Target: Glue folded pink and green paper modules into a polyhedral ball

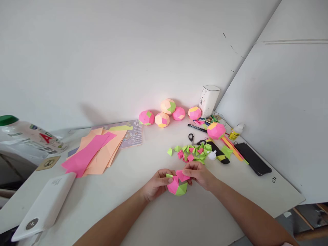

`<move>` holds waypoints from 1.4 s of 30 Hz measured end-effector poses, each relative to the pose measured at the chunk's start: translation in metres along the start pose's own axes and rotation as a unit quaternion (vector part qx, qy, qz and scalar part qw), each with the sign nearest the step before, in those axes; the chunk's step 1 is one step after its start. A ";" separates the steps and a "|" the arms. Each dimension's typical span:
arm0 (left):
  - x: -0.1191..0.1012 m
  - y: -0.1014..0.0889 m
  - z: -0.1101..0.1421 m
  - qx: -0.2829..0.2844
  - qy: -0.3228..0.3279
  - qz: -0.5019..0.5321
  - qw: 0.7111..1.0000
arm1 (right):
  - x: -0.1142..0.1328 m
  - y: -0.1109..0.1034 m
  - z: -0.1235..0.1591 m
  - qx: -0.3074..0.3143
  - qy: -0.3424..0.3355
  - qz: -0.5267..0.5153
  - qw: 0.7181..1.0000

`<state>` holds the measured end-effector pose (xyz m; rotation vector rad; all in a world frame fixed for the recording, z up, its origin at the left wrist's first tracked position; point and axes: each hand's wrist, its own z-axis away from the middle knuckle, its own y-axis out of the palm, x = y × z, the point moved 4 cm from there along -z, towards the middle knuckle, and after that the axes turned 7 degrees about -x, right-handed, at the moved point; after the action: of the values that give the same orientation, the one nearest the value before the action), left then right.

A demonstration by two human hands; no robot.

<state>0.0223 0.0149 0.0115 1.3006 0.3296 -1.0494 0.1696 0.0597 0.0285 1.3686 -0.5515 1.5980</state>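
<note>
The left hand (156,184) pinches the left side of a partly built pink-and-green folded-paper shape (173,186), thumb in front; its fingers run behind the paper and are mostly lost to sight. The right hand (198,173) grips a small bright-pink folded-paper piece (182,175) at the shape's upper edge — whether the two touch, I cannot tell. Both are held near the front of the white surface (143,218), and the shape's far side is hidden.

Just beyond lies a heap of small green and pink folded-paper pieces (202,156), overlapping too much to count. Behind it are black-handled scissors (191,137), their blades hard to make out. A black-and-yellow tool (221,155) (its far end is covered) lies beside the heap, near a pink paper ball with a yellow patch (216,131).

At the left, a white plastic bottle with a green cap (30,135) is cut off by the picture's edge — its label only partly readable.
</note>
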 end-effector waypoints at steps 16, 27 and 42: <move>0.006 -0.007 -0.002 -0.029 0.010 0.001 1.000 | -0.006 0.005 0.004 -0.030 0.015 0.012 0.999; 0.004 -0.005 -0.001 -0.016 0.006 -0.008 1.000 | -0.004 0.008 0.006 -0.035 0.003 0.027 0.999; 0.004 -0.004 -0.001 0.013 0.012 0.009 1.000 | -0.012 0.009 0.005 0.008 0.077 -0.024 0.997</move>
<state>0.0220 0.0144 0.0056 1.3385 0.3226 -1.0279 0.1636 0.0475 0.0205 1.2489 -0.4113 1.6563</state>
